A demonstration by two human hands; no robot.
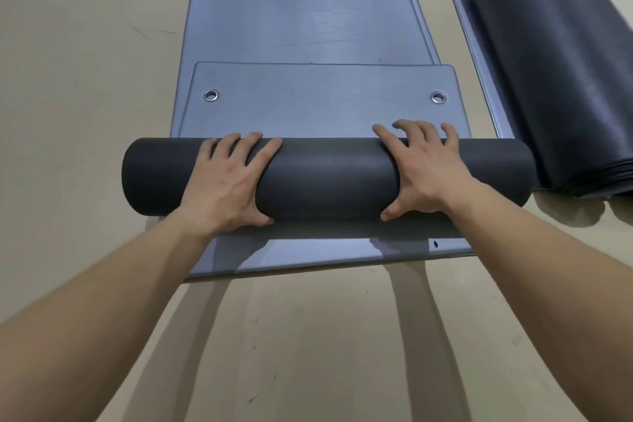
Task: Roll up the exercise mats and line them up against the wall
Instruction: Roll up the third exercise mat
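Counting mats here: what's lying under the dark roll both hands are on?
A flat blue-grey mat stretches beyond the dark roll, its near edge sticking out below. Whether further layers lie beneath is hidden.

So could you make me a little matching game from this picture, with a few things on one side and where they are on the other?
Things:
1. left hand
2. right hand
3. metal eyelets
4. loosely rolled mat

Places:
A. lying on the floor at the far right
B. set in the flat mat end just beyond the roll
C. pressed on the dark roll, towards its right end
D. pressed on the dark roll, towards its left end

Pairs: 1-D, 2-C, 3-B, 4-A
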